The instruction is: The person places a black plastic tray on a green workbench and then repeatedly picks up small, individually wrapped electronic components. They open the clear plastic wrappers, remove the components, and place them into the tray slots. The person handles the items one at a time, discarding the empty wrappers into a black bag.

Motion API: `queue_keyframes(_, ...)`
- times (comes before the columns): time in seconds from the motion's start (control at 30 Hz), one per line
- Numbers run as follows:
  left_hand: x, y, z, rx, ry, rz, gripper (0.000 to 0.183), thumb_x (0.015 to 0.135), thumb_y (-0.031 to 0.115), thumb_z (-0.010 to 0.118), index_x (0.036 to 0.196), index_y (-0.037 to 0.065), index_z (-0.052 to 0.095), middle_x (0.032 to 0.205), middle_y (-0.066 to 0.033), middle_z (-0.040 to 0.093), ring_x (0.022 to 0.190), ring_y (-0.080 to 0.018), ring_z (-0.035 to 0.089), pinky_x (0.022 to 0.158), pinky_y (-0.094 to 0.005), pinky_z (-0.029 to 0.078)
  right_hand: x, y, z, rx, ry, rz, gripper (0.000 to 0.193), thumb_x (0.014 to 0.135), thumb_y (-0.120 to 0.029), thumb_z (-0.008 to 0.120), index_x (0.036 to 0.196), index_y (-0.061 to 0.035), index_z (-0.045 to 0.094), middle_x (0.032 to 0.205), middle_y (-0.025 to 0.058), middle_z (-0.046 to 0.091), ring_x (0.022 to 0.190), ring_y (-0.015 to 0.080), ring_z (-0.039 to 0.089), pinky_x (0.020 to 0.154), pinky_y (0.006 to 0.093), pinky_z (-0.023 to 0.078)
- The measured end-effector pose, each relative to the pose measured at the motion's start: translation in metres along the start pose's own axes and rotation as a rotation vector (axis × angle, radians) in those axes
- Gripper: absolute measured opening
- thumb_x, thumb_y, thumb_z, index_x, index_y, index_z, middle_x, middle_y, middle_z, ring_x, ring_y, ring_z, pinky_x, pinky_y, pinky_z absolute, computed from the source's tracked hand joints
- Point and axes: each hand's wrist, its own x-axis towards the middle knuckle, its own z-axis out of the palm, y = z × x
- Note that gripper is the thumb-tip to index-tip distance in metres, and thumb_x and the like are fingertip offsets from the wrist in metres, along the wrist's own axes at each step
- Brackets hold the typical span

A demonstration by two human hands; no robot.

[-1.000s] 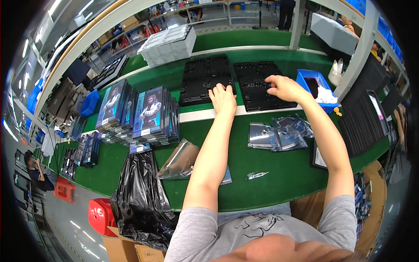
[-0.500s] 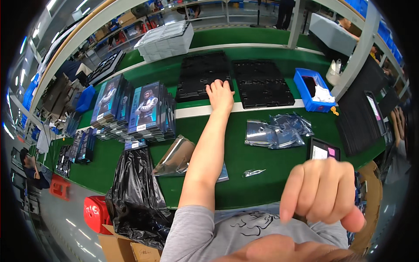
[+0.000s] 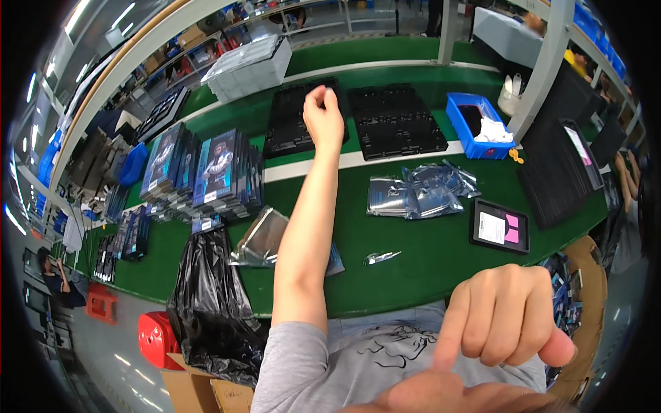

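Observation:
My left hand reaches out over a black plastic tray on the green bench. Its thumb and fingers are curled together in a pinch; anything between them is too small or hidden to name. A second black tray lies just to the right. My right hand is raised close to the camera at lower right, back of the hand showing and fingers curled in. What it holds, if anything, is hidden. Beyond it on the bench lies a shallow black case with a white label and pink pieces.
Shiny clear-and-blue packets lie mid-bench. Stacked printed boxes stand at left, near a black plastic bag. A blue bin holds white cloth. Black sheets lean at right. A metal frame post rises behind.
My left hand has lifted from the black tray, its fingers going from spread to pinched. My right hand stays curled and has dropped slightly. The whole view has shifted, showing more of the black case.

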Motion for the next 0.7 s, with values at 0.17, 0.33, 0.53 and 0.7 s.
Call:
queue_keyframes(0.17, 0.037, 0.069, -0.023, -0.35, -0.176, -0.279, 0.03, 0.093, 0.03, 0.061, 0.108, 0.004, 0.062, 0.098, -0.0058, 0.068, 0.089, -0.0105, 0.062, 0.076, -0.0251, 0.046, -0.022, 0.008, -0.006, -0.349, 0.119, 0.194, 0.041, 0.09, -0.034, 0.064, 0.062, -0.0051, 0.056, 0.06, 0.0047, 0.057, 0.052, 0.022, 0.054, 0.06, 0.0358, 0.049)
queue_keyframes(0.33, 0.008, 0.141, -0.125, -0.002, -0.687, 0.054, 0.031, 0.095, 0.026, 0.058, 0.112, 0.0, 0.061, 0.1, -0.0064, 0.068, 0.092, -0.013, 0.062, 0.082, -0.0268, 0.048, -0.066, 0.05, -0.038, -0.971, -0.087, 1.02, 0.018, 0.084, -0.023, 0.067, 0.084, -0.0054, 0.06, 0.081, 0.0075, 0.06, 0.078, 0.0288, 0.06, 0.068, 0.038, 0.049)
queue_keyframes(0.53, -0.077, 0.141, -0.227, 0.695, -0.875, 0.249, 0.033, 0.08, 0.016, 0.07, 0.108, 0.002, 0.06, 0.112, -0.0133, 0.059, 0.108, -0.0324, 0.056, 0.094, -0.0376, 0.045, -0.116, 0.123, -0.027, -1.241, -0.264, 0.827, 0.05, 0.081, -0.03, 0.07, 0.12, -0.0031, 0.055, 0.127, 0.013, 0.052, 0.118, 0.0303, 0.05, 0.098, 0.0431, 0.042)
queue_keyframes(0.7, -0.125, 0.104, -0.273, 1.065, -0.54, 0.31, 0.052, 0.078, 0.021, 0.072, 0.124, 0.008, 0.052, 0.113, -0.0108, 0.058, 0.106, -0.0299, 0.056, 0.087, -0.0396, 0.048, -0.129, 0.16, -0.026, -1.322, -0.349, 0.926, 0.062, 0.091, -0.044, 0.054, 0.138, -0.0044, 0.044, 0.148, 0.0136, 0.036, 0.139, 0.029, 0.031, 0.114, 0.0471, 0.024)
